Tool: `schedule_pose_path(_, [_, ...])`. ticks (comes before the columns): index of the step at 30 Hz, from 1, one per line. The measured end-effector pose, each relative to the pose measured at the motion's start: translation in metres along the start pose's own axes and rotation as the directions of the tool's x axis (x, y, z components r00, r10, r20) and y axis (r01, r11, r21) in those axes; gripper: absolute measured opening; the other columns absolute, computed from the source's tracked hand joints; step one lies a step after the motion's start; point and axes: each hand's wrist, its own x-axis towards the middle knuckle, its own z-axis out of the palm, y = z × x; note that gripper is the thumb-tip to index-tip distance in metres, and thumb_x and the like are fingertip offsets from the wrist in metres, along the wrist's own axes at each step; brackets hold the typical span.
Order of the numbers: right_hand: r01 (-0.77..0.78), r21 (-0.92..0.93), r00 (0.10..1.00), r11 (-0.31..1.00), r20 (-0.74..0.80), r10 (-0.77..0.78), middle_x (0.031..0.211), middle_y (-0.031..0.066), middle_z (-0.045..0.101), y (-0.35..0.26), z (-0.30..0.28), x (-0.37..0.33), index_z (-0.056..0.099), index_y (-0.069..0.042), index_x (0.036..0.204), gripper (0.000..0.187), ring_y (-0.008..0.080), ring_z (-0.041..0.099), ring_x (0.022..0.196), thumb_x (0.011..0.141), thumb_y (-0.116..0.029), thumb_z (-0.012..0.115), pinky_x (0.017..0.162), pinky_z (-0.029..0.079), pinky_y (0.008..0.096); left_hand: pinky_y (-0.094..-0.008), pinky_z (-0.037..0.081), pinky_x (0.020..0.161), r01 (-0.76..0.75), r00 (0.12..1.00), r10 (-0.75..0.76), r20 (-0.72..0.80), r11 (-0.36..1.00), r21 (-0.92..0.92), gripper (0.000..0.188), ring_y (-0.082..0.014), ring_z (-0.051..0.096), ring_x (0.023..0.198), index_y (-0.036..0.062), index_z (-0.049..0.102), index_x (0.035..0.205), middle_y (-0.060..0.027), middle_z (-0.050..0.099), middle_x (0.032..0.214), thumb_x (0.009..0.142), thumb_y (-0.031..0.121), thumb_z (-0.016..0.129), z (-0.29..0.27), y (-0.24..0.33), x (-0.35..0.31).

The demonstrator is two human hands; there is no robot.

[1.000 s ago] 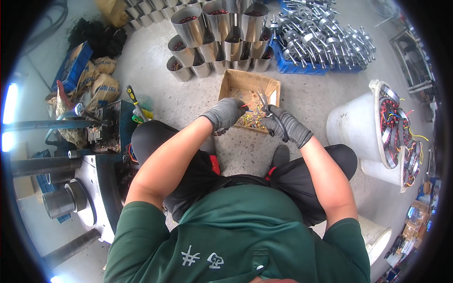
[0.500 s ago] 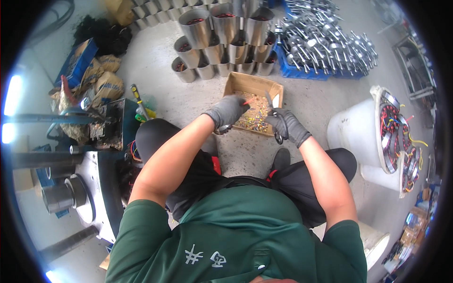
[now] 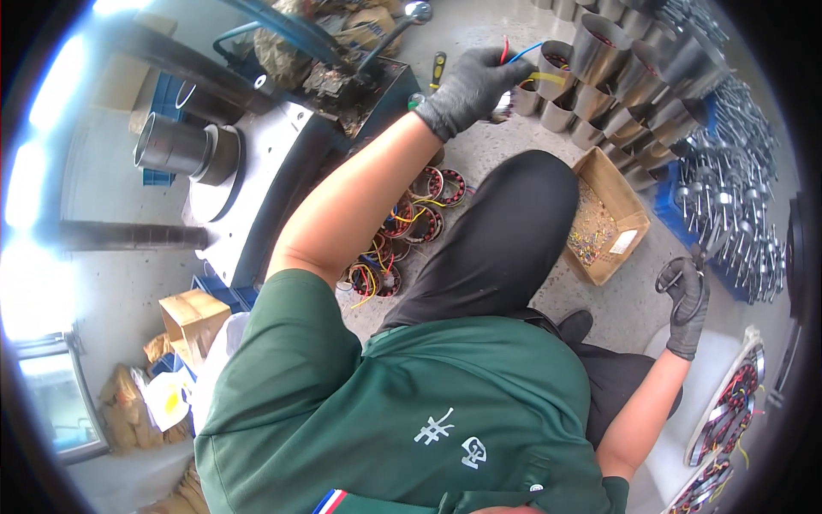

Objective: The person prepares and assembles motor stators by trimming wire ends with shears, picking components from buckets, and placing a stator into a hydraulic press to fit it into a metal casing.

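Note:
My left hand [image 3: 473,89], in a dark grey glove, is raised at the upper middle, its fingers closed on a wound motor stator [image 3: 503,106]. The hand hides most of that stator; red, blue and yellow lead wires stick out past the fingers. At the right, my gloved right hand [image 3: 687,296] is closed round scissors [image 3: 664,276], a finger loop showing beside the fingers and the blades pointing up and away. Several wound stators [image 3: 398,224] with coloured leads lie on the floor to the left of my bent left leg.
A cardboard box [image 3: 634,206] holding wire scraps stands on the floor between my hands. Beyond it are stacked metal cylinders [image 3: 599,53] and blue crates of shafted metal rotors [image 3: 728,193]. A machine bench [image 3: 261,176] stands left. More stators fill a white container [image 3: 685,426] at lower right.
The view has swung left. My left hand has left the box and moved left with the stator; my right hand, still gripping the scissors, is now farther from it, to the box's right.

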Motion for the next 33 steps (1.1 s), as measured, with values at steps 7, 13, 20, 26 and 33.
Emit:
schedule_pose_path(7, [0.087, 0.065, 0.996, 0.994, 0.018, -0.088, 0.076, 0.0037, 0.049, -0.013, -0.038, -0.015, 0.034, -0.001, 0.147, 0.065, 0.0166, 0.051, 0.068, 0.095, -0.023, 0.065, 0.059, 0.043, 0.0313, -0.0293, 0.047, 0.056, 0.310, 0.936, -0.334, 0.109, 0.932, 0.189, 0.029, -0.0081, 0.053, 0.061, 0.0043, 0.069, 0.110, 0.0043, 0.048, 0.068, 0.095, 0.030, 0.066, -0.068, -0.084, -0.073])
schedule_pose_path(13, [0.155, -0.022, 0.985, 0.988, -0.078, -0.156, 0.071, 0.0052, 0.049, -0.028, -0.091, -0.023, 0.044, 0.000, 0.141, 0.052, 0.0157, 0.049, 0.065, 0.098, -0.025, 0.058, 0.060, 0.041, 0.0285, -0.0297, 0.044, 0.056, 0.589, 0.752, -0.593, 0.287, 0.801, 0.109, 0.029, -0.0098, 0.054, 0.062, 0.0056, 0.068, 0.091, -0.0011, 0.057, 0.068, 0.093, 0.034, 0.070, -0.084, -0.203, -0.179])
schedule_pose_path(20, [0.103, -0.363, 0.905, 0.926, -0.352, -0.238, 0.065, 0.0006, 0.048, -0.033, -0.167, -0.073, 0.057, -0.003, 0.124, 0.034, 0.0086, 0.044, 0.049, 0.099, -0.025, 0.060, 0.043, 0.034, 0.0239, -0.0367, 0.047, 0.064, 0.482, 0.692, -0.604, 0.394, 0.794, 0.371, 0.031, -0.0155, 0.059, 0.070, -0.0021, 0.068, 0.092, -0.0113, 0.065, 0.074, 0.089, 0.029, 0.066, -0.051, -0.277, -0.226])
schedule_pose_path(26, [-0.366, -0.296, 0.762, 0.882, -0.640, 0.102, 0.075, -0.0047, 0.058, 0.013, -0.207, -0.155, 0.055, -0.015, 0.139, 0.048, 0.0030, 0.043, 0.050, 0.096, -0.034, 0.063, 0.042, 0.030, 0.0189, -0.0349, 0.050, 0.065, 0.444, 0.764, -0.557, 0.327, 0.820, 0.361, 0.029, -0.0162, 0.062, 0.072, 0.0036, 0.069, 0.114, -0.0063, 0.068, 0.083, 0.094, 0.022, 0.057, -0.063, -0.339, -0.231])
schedule_pose_path(33, [-0.639, 0.077, 0.534, 0.765, -0.672, 0.513, 0.095, 0.0134, 0.070, 0.176, -0.210, -0.239, 0.048, -0.011, 0.138, 0.056, 0.0173, 0.062, 0.065, 0.089, -0.031, 0.067, 0.053, 0.046, 0.0294, -0.0338, 0.051, 0.072, 0.647, 0.676, -0.711, 0.194, 0.699, 0.304, 0.032, -0.0171, 0.062, 0.082, 0.0028, 0.065, 0.120, -0.0080, 0.067, 0.097, 0.098, 0.022, 0.052, -0.074, -0.338, -0.171])
